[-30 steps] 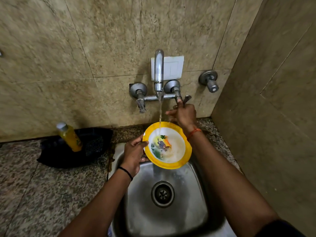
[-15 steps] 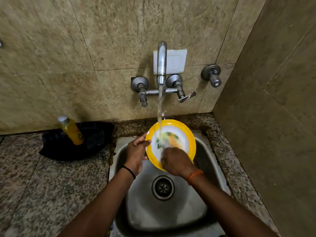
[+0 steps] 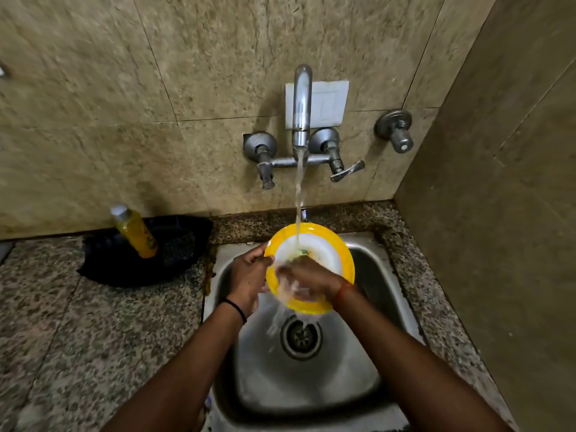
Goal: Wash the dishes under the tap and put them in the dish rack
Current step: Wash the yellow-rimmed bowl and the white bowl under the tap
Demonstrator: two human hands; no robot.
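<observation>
A yellow-rimmed plate with a white centre is held tilted over the steel sink. Water from the tap falls on its face and runs off into the basin. My left hand grips the plate's left rim. My right hand lies on the plate's face under the stream, and blur and water hide its fingers.
A yellow bottle stands in a black tray on the granite counter left of the sink. The drain sits below the plate. A tap lever points right, and a wall closes in at right.
My right hand left the tap lever and came down onto the plate's face. The water stream grew stronger. The plate stays under the tap in my left hand.
</observation>
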